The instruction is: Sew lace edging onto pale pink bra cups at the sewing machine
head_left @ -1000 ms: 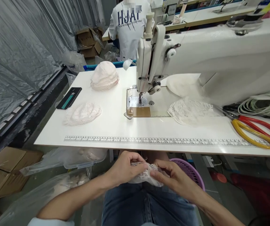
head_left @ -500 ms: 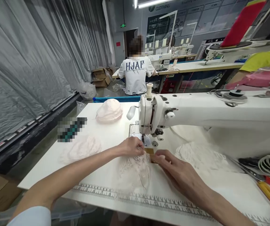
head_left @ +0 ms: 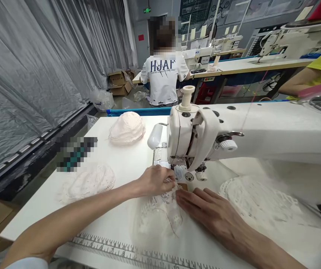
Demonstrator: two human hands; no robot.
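Observation:
A sheer white lace piece lies on the white table just in front of the sewing machine, with a loose thread across it. My left hand pinches its far edge close to the needle area, fingers closed. From the right, my right hand lies low with fingers stretched out, its fingertips touching the lace's right edge. The needle and presser foot are mostly hidden behind the machine head and my left hand.
Stacked pale pink cup-shaped pieces stand at the back left, with a flat lace pile nearer. More white lace lies right of my right hand. A printed ruler runs along the front edge. Another person sits ahead, facing away.
My hands have brought the lace piece from my lap up onto the table by the needle. My right hand has since moved onto the lace's edge. The view has tilted up.

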